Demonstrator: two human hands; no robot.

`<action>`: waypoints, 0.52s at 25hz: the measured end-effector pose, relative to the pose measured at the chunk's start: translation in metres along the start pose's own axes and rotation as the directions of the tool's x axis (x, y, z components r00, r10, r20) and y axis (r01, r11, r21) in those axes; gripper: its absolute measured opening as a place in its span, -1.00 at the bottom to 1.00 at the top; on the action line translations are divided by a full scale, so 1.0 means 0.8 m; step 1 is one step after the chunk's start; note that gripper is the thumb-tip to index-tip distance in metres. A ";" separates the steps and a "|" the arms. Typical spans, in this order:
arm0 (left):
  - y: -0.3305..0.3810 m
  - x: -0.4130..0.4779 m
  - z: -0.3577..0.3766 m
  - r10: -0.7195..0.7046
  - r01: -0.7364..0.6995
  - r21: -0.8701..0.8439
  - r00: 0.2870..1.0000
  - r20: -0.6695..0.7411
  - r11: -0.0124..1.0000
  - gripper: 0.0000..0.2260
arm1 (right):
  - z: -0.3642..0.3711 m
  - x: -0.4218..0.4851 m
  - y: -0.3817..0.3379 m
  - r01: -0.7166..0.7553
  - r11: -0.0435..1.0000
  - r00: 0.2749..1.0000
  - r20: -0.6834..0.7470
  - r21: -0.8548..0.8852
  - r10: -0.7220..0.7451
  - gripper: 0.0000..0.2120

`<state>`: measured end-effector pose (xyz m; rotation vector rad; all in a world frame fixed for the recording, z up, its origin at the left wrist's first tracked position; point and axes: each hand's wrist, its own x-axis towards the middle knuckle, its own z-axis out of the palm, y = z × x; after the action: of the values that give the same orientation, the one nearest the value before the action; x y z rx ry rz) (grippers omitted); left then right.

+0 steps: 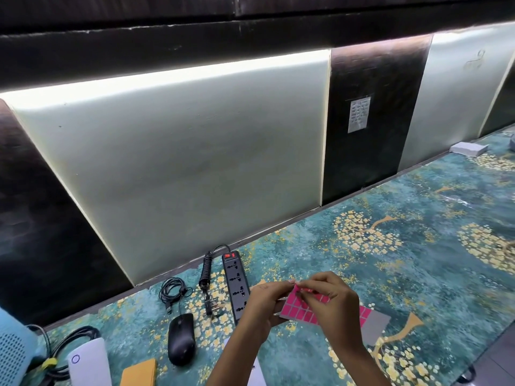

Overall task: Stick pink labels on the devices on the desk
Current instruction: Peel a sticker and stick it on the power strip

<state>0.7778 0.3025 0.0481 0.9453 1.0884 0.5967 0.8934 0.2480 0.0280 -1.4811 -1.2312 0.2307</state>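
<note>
A grey backing sheet with several pink labels (299,310) is held up over the desk near its front. My left hand (260,305) grips the sheet's left edge. My right hand (331,299) pinches a pink label at the sheet's top edge with fingertips. A black power strip (235,277) lies just left of my hands, its lower end hidden behind my left hand. A black mouse (181,338) with its coiled cable (174,291) lies further left. A white device (89,363) and a blue speaker-like device (12,355) sit at the bottom left.
An orange flat object (139,373) lies by the white device. The strip's coiled cord and plug (207,285) rest between mouse cable and strip. The desk (404,274) has a teal floral cover; a grey stack (469,149) sits far right against the wall panels.
</note>
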 end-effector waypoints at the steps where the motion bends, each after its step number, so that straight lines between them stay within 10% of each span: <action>1: -0.001 0.000 -0.001 0.004 -0.004 -0.003 1.000 0.015 1.000 -0.84 | 0.001 0.000 -0.001 -0.013 1.000 1.000 0.007 0.007 0.013 -0.75; 9: -0.007 0.006 -0.005 0.092 -0.093 -0.094 0.996 -0.022 0.991 -0.80 | 0.008 -0.010 -0.010 -0.146 0.985 0.988 -0.040 0.091 0.150 -0.45; 13: -0.010 0.004 -0.002 0.114 -0.109 -0.200 0.993 0.014 0.974 -0.84 | 0.014 -0.011 -0.010 -0.144 0.985 0.979 -0.128 0.097 0.156 -0.69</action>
<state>0.7774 0.3019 0.0393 0.8409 0.9381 0.7699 0.8772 0.2462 0.0268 -1.4908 -0.9905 0.2772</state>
